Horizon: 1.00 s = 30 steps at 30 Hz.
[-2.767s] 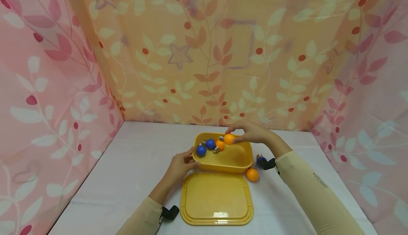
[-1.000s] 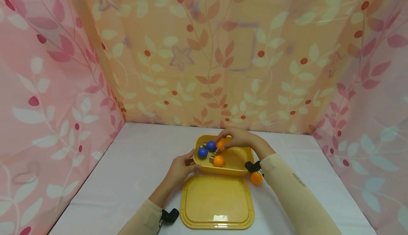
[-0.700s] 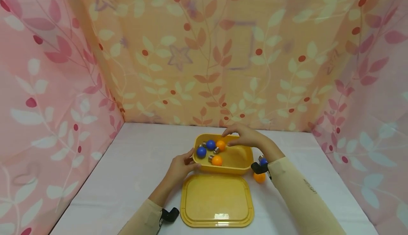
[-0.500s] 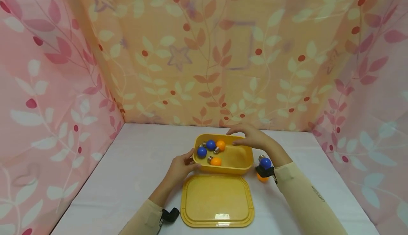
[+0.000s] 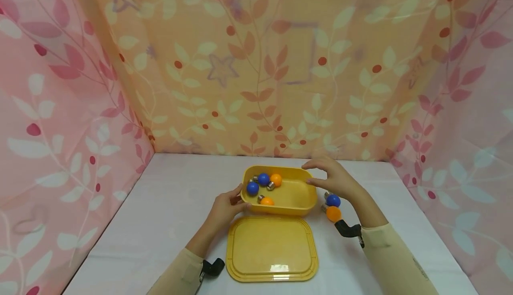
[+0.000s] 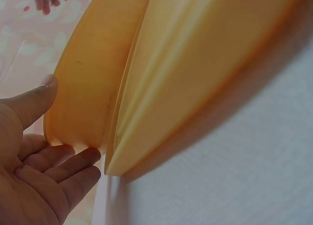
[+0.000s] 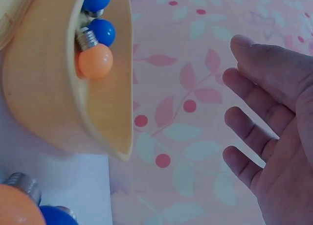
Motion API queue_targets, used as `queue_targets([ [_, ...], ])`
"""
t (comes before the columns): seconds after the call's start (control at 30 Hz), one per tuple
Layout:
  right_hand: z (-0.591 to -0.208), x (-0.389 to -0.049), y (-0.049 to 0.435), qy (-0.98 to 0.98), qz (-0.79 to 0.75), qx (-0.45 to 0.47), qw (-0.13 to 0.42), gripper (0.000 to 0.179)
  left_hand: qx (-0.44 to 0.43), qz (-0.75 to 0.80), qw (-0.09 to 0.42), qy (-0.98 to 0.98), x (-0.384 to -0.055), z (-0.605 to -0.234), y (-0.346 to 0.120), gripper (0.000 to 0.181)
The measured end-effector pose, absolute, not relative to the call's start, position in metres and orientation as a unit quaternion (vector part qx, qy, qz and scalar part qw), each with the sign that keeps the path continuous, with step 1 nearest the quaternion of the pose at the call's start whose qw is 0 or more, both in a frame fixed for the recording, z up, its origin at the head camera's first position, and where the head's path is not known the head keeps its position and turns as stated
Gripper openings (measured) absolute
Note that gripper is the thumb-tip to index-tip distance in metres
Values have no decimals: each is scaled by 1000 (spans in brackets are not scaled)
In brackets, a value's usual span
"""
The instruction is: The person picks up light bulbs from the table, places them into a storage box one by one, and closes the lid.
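Observation:
My left hand [image 5: 222, 208] holds the left end of a yellow plastic box [image 5: 280, 211], thumb and fingers about its corner. Inside, toward the left, lie two blue bulbs [image 5: 252, 188] with metal screw bases and an orange bulb [image 5: 276, 179]. Another orange bulb [image 5: 266, 201] is by the front wall, partly hidden by it. My right hand [image 5: 340, 181] is above the box's right end, fingers apart and nothing between them; the right wrist view shows a gap between hand and box [image 7: 44, 83]. Outside, a blue bulb [image 5: 333, 201] and an orange bulb [image 5: 333, 214] lie side by side.
A yellow lid [image 5: 272, 248] lies flat on the white table [image 5: 172, 188] just in front of the box. The loose bulbs sit right of the box, below my right wrist. Patterned cloth [image 5: 256, 63] closes off the back and both sides.
My right hand brought an orange bulb into the box and let it go, then drew back right. That bulb rolled to the front wall. My left hand stayed at the box.

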State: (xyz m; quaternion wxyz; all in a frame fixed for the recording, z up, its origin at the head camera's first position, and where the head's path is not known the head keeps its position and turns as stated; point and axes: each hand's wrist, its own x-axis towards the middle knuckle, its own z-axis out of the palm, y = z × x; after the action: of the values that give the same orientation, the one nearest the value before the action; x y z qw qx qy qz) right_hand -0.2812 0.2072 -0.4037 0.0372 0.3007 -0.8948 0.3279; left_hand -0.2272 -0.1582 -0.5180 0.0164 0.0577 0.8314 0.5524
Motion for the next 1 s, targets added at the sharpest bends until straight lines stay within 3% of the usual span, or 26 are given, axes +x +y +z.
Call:
queue_targets([
  [0.4, -430, -257, 243, -897, 366, 234, 76, 40, 59, 558, 19, 827, -227, -519, -158, 82],
  [1.0, -465, -259, 280, -917, 370, 133, 60, 55, 61, 557, 11, 828, -228, -522, -159, 78],
])
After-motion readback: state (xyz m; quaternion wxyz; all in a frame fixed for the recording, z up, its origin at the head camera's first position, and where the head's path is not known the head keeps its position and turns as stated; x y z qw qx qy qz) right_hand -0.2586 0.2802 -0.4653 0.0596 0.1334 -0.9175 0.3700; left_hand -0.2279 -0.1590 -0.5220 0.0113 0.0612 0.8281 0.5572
